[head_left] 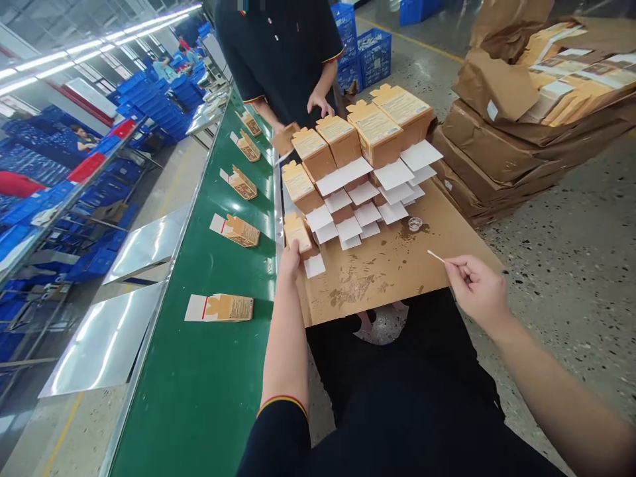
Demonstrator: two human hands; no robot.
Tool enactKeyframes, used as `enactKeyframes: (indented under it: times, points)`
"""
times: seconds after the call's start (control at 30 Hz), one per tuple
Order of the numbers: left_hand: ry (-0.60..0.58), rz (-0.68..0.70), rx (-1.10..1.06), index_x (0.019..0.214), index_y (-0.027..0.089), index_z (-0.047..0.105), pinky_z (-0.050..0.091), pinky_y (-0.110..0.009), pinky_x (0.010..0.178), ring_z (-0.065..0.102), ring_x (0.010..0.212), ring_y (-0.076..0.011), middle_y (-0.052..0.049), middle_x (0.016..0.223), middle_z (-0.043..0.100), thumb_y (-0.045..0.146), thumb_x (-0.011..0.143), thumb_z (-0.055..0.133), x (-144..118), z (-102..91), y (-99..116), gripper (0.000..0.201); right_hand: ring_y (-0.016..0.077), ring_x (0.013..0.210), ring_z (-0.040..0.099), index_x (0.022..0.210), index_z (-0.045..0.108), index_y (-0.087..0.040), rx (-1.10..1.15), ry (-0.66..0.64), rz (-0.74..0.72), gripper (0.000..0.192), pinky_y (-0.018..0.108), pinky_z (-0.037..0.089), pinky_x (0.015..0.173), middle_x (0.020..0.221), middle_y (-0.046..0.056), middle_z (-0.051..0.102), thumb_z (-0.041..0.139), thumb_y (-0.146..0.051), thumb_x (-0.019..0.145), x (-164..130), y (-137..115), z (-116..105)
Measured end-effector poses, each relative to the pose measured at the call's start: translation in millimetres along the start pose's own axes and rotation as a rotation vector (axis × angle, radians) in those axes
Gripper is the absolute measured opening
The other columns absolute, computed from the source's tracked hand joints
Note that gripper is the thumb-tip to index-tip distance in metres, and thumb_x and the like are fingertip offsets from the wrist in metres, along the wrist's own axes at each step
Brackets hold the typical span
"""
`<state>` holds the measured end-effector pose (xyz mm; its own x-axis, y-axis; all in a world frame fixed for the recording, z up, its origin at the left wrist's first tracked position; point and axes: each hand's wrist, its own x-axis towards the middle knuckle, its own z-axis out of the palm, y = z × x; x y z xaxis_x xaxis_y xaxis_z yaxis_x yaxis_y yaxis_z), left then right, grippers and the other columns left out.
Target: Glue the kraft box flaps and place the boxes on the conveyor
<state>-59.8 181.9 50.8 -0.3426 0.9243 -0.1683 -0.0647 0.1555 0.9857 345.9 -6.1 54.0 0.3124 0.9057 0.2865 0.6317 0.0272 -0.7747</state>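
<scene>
My left hand [290, 260] grips a small brown carton [299, 232], its thumb on the printed side and the other fingers hidden. This carton stands at the near left corner of a stack of similar cartons [338, 136] with white flaps sticking out. To the right, my right hand [476, 291] pinches a cotton swab [436, 256], its white tip pointing left over the cardboard sheet [387, 271]. A small clear cup [415, 224] sits on that sheet among dark wet spots.
A green conveyor belt [213, 371] on the left carries several spaced cartons [236, 308]. Across the stack, a person in a dark shirt [283, 59] has a hand near the cartons. Brown paper bundles [491, 152] of flat cartons are piled at right; blue crates [372, 56] stand behind.
</scene>
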Motion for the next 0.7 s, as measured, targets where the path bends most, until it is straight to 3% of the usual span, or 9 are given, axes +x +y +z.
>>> enactKeyframes:
  times: [0.13,0.2,0.27,0.37,0.53,0.7]
  points:
    - [0.086,-0.045,-0.116,0.133,0.019,0.078,0.058,-0.060,0.125,0.069,0.150,-0.0412,-0.019,0.147,0.078,0.050,0.092,0.086,-65,-41.8,-23,0.052,0.0195,0.059,0.054,0.092,0.069,-0.026,-0.220,-0.128,-0.017,0.044,0.034,0.039,0.060,0.066,0.003,0.060,0.051,-0.060,0.113,54,9,-9]
    - [0.027,-0.041,-0.182,0.138,0.023,0.076,0.059,-0.059,0.125,0.067,0.153,-0.0408,-0.017,0.154,0.076,0.050,0.090,0.090,-101,-58.1,-32,0.058,0.0199,0.059,0.053,0.093,0.067,-0.025,-0.318,-0.225,-0.048,0.036,0.034,0.033,0.060,0.068,0.004,0.062,0.053,-0.052,0.113,87,12,-5]
    - [-0.068,-0.036,-0.193,0.143,0.027,0.075,0.059,-0.058,0.125,0.065,0.155,-0.0407,-0.015,0.157,0.074,0.051,0.086,0.095,-134,-64.2,-38,0.065,0.0200,0.059,0.049,0.094,0.065,-0.025,-0.398,-0.309,-0.112,0.030,0.035,0.030,0.060,0.069,0.005,0.063,0.054,-0.045,0.113,117,14,5]
    - [-0.132,-0.001,-0.165,0.148,0.031,0.072,0.057,-0.058,0.127,0.065,0.155,-0.0404,-0.015,0.160,0.072,0.054,0.082,0.100,-164,-55.4,-44,0.075,0.0176,0.055,0.038,0.089,0.061,-0.027,-0.473,-0.395,-0.198,0.029,0.035,0.025,0.062,0.064,0.002,0.057,0.056,-0.040,0.114,148,15,24]
    - [-0.137,0.057,-0.120,0.149,0.029,0.065,0.054,-0.055,0.129,0.068,0.151,-0.0367,-0.018,0.159,0.071,0.056,0.075,0.106,-166,-27.5,-50,0.089,0.0132,0.054,0.025,0.077,0.052,-0.027,-0.490,-0.462,-0.258,0.040,0.036,0.022,0.066,0.054,-0.003,0.041,0.062,-0.037,0.115,165,19,34]
    - [-0.104,0.086,-0.098,0.147,0.030,0.056,0.058,-0.050,0.124,0.075,0.140,-0.0320,-0.014,0.145,0.076,0.054,0.069,0.110,-150,-13.4,-54,0.098,0.0157,0.053,0.036,0.090,0.062,-0.025,-0.326,-0.351,-0.288,0.032,0.035,0.025,0.062,0.058,-0.001,0.051,0.053,-0.039,0.117,138,22,21]
